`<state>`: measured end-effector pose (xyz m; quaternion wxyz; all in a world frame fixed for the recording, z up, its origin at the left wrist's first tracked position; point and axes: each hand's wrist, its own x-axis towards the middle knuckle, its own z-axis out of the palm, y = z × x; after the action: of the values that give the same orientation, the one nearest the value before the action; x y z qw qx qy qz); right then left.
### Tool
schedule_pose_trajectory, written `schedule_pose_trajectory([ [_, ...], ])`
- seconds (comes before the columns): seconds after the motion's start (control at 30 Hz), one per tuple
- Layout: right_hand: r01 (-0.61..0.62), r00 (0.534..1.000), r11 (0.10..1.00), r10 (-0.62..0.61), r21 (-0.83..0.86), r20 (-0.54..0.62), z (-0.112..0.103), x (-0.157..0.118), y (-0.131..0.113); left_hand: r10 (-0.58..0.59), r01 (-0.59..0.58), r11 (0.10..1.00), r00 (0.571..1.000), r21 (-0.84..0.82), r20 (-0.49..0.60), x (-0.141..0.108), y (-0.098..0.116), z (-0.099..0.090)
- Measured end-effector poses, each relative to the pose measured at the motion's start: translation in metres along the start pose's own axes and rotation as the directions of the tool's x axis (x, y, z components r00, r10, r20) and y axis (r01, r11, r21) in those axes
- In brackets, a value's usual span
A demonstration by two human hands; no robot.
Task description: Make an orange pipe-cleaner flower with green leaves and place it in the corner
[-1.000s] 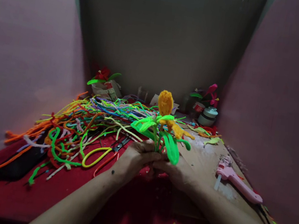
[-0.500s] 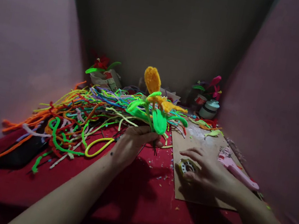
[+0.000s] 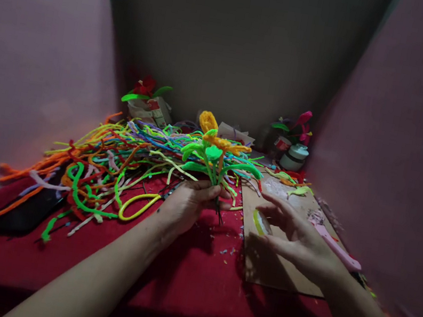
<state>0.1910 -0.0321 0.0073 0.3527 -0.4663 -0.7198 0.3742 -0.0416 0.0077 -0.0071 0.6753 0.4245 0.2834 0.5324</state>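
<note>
**Pipe-cleaner flower bunch (image 3: 213, 153) held in left hand (image 3: 188, 200), tape roll (image 3: 257, 222) in right hand (image 3: 299, 238)**

Bunch is held roughly upright above the red cloth (image 3: 193, 291), orange blooms on top, green leaves below. Stems are gripped narrowly between left thumb and fingers; dark stem ends are left sticking out underneath. Tape roll, yellow-green on its edge, is pinched between right thumb and fingers, over the cardboard sheet (image 3: 263, 271); roll and bunch are well apart. Yellow-handled scissors (image 3: 158, 197) are placed just beside the left wrist, blades partly hidden. Loose pipe cleaners (image 3: 149, 140) are heaped behind and to the left. Pink glue gun (image 3: 336, 247) is laid beyond the right hand, partly hidden by it. At the back, a pale blue lidded jar (image 3: 295, 157) is seen near a magenta flower (image 3: 305, 123); a red flower (image 3: 146, 86) is seen far left.
</note>
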Motion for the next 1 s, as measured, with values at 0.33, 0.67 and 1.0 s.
schedule_pose_trajectory([
  [0.33,0.083,0.99,0.928,-0.117,0.363,0.072,0.02,0.029,-0.011,-0.146,0.134,0.982,0.985,-0.135,-0.086,-0.002,0.008,0.005],
  [0.67,-0.053,0.99,0.838,-0.027,0.543,0.137,0.029,0.039,0.005,-0.028,0.032,0.998,0.996,-0.057,0.081,-0.006,0.001,0.007],
  [1.0,-0.195,0.974,0.888,0.123,0.416,0.192,0.019,0.035,0.007,-0.025,0.001,0.934,0.998,0.358,0.064,-0.005,0.008,0.007],
])
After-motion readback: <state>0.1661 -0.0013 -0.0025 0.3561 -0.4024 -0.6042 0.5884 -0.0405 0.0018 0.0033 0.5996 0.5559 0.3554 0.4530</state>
